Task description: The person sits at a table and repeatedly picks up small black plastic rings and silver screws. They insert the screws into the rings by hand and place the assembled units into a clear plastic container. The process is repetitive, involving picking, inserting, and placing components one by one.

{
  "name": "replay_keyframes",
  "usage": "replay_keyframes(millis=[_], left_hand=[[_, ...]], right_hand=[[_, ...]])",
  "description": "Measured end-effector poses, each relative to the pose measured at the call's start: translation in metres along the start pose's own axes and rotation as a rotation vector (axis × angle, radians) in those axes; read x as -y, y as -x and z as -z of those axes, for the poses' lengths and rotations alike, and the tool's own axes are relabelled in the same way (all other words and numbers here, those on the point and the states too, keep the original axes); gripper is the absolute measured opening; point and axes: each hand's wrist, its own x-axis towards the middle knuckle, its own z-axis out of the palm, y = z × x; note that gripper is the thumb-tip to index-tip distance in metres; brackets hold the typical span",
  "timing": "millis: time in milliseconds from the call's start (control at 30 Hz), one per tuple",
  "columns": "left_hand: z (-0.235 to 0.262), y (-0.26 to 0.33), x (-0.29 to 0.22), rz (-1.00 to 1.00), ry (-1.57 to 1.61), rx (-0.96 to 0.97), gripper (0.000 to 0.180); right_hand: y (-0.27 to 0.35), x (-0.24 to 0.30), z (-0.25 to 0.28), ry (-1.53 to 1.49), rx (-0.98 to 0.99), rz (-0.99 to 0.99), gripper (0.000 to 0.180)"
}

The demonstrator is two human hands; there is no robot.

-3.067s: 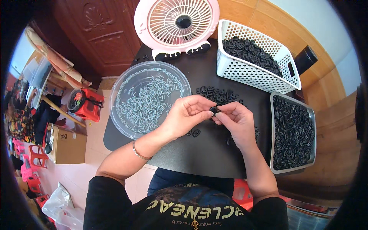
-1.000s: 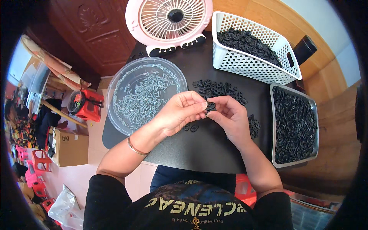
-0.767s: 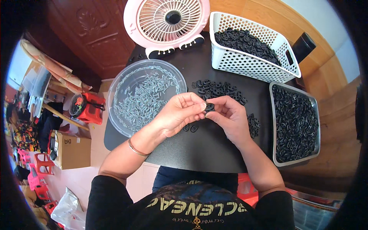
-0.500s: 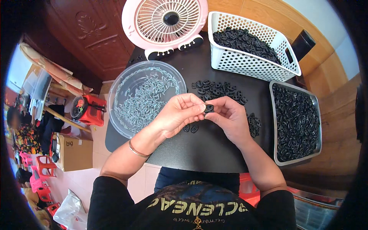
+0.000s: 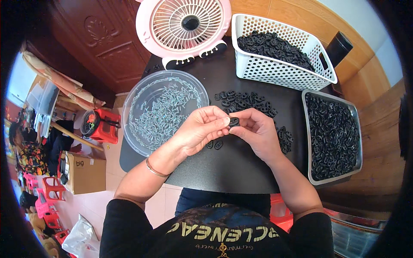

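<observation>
Above the middle of the dark table, a small black oval plastic piece with holes (image 5: 234,122) is pinched between my two hands. My left hand (image 5: 205,129), a bracelet at its wrist, grips the piece's left side between thumb and fingers. From the other side my right hand (image 5: 257,132) holds it with thumb and forefinger. Whether a metal pin is in the piece is hidden by my fingers. Beyond and beside my hands lie loose black pieces (image 5: 245,101) of the same kind. Left of my left hand stands a round clear tub (image 5: 129,129) holding many small silvery pins (image 5: 165,112).
A white perforated basket (image 5: 279,76) of black pieces stands at the back right, with a metal tray (image 5: 310,142) of more pieces nearer. A pink fan (image 5: 189,23) is at the back. Stools, a cardboard box (image 5: 88,174) and a person (image 5: 32,157) are off to the left.
Both hands stay almost in place, still holding the black piece. The surroundings have shifted slightly in the view.
</observation>
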Motion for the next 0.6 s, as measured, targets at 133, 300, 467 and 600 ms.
replay_keyframes(millis=[133, 300, 467, 600], left_hand=[[0.0008, -0.0009, 0.0006, -0.007, -0.031, -0.008, 0.005], [-0.0007, 0.0006, -0.0006, -0.006, -0.049, -0.023, 0.005], [-0.0007, 0.0002, -0.0002, -0.011, -0.008, -0.015, 0.006], [0.0003, -0.0005, -0.0003, -0.007, -0.026, -0.028, 0.006]], right_hand=[[0.0000, 0.0006, 0.0001, -0.017, -0.001, -0.002, 0.022], [-0.0003, 0.0002, 0.0000, -0.007, 0.004, 0.001, 0.024], [-0.0015, -0.0034, 0.0000, 0.038, -0.033, -0.017, 0.027], [-0.0027, -0.0077, -0.0009, 0.043, -0.059, -0.005, 0.030]])
